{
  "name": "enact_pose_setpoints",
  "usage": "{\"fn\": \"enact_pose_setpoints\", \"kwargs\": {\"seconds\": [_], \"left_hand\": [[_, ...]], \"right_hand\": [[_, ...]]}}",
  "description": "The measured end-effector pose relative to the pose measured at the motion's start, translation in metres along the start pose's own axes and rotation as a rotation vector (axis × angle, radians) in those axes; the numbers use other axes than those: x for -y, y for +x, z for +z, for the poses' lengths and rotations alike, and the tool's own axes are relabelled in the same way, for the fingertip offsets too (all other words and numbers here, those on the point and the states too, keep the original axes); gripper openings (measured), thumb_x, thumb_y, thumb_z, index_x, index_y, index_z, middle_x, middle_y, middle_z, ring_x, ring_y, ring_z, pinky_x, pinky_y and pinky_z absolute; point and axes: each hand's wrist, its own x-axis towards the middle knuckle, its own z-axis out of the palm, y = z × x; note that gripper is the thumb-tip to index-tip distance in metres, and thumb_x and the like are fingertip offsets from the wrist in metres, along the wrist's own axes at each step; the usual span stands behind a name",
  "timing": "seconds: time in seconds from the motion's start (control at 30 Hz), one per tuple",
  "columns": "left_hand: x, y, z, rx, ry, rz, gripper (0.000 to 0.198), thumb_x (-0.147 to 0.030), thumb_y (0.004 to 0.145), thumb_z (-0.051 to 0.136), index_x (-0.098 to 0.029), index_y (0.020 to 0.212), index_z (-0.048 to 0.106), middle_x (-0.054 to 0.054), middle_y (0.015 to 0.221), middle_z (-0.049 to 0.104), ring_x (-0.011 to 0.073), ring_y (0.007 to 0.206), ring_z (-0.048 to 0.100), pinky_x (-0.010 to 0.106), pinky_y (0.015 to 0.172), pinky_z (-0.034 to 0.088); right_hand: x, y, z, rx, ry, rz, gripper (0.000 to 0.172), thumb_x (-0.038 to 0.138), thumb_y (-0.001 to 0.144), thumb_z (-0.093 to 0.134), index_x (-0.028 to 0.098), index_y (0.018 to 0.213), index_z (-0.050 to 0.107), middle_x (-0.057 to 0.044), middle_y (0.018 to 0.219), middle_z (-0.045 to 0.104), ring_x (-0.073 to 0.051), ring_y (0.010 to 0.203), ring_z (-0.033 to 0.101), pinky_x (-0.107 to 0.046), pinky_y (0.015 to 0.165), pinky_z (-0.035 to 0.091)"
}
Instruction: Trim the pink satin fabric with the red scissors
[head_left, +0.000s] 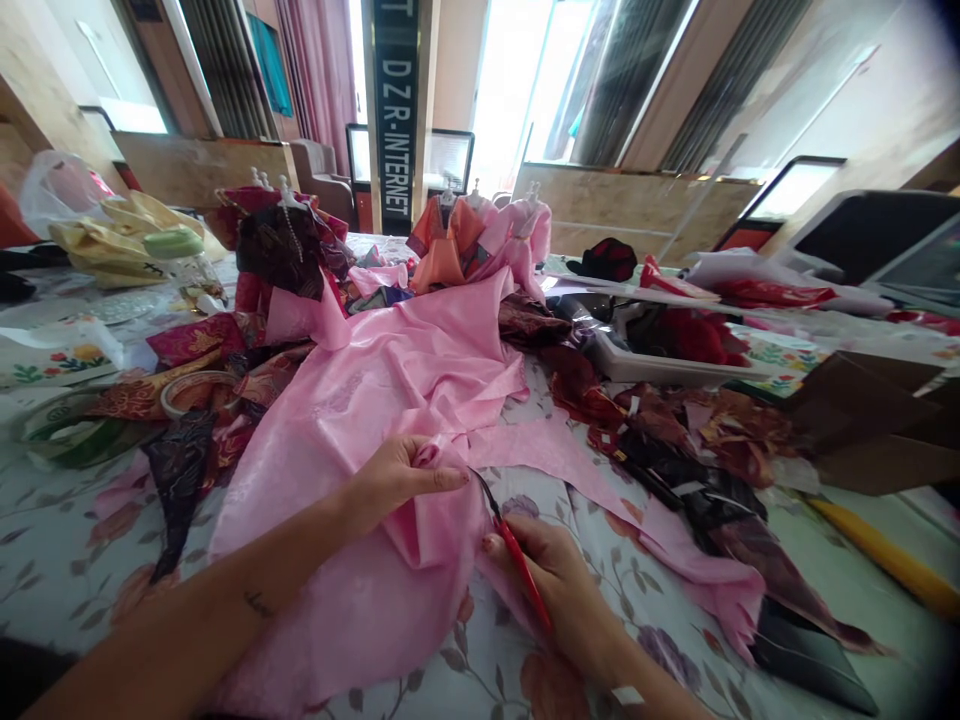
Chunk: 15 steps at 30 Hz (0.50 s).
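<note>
A large piece of pink satin fabric [352,400] lies rumpled over the middle of the table. My left hand [405,472] is closed on a bunched fold of it, thumb on top. Just to the right, my right hand [544,565] grips a pair of red-handled scissors [525,568]. Their dark, slightly curved blade points up and left, its tip at the fabric beside my left thumb. How far the blades are apart cannot be made out. A long pink strip [555,455] of the same cloth runs off to the right.
Small display stands dressed in maroon [281,235], orange [450,240] and pink cloth stand at the back. Rolls of tape [199,392] and dark scraps lie left, near a lidded glass jar [184,265]. Right are a white tray [660,345], brown scraps and an open cardboard box [862,420].
</note>
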Motion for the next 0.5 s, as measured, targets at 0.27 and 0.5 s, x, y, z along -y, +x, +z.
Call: {"fn": "enact_pose_setpoints", "kwargs": {"seconds": [0.27, 0.5], "left_hand": [[-0.0030, -0.0014, 0.0026, -0.019, -0.009, -0.003, 0.042, -0.038, 0.069, 0.074, -0.015, 0.057, 0.041, -0.007, 0.058, 0.025, 0.0056, 0.054, 0.025, 0.023, 0.054, 0.022], [-0.0058, -0.0021, 0.0033, -0.030, 0.013, -0.014, 0.038, -0.038, 0.068, 0.075, -0.014, 0.058, 0.047, -0.007, 0.057, 0.027, 0.0059, 0.054, 0.026, 0.023, 0.055, 0.023]], "right_hand": [[-0.0009, -0.0004, 0.0000, 0.061, 0.142, 0.052, 0.053, 0.064, 0.073, 0.060, 0.020, 0.053, 0.037, 0.006, 0.047, 0.032, -0.008, 0.044, 0.025, -0.023, 0.040, 0.015], [-0.0016, -0.0012, -0.0001, 0.151, 0.232, 0.073, 0.054, 0.066, 0.078, 0.055, 0.020, 0.054, 0.039, 0.007, 0.033, 0.035, -0.006, 0.032, 0.024, -0.023, 0.035, 0.013]]}}
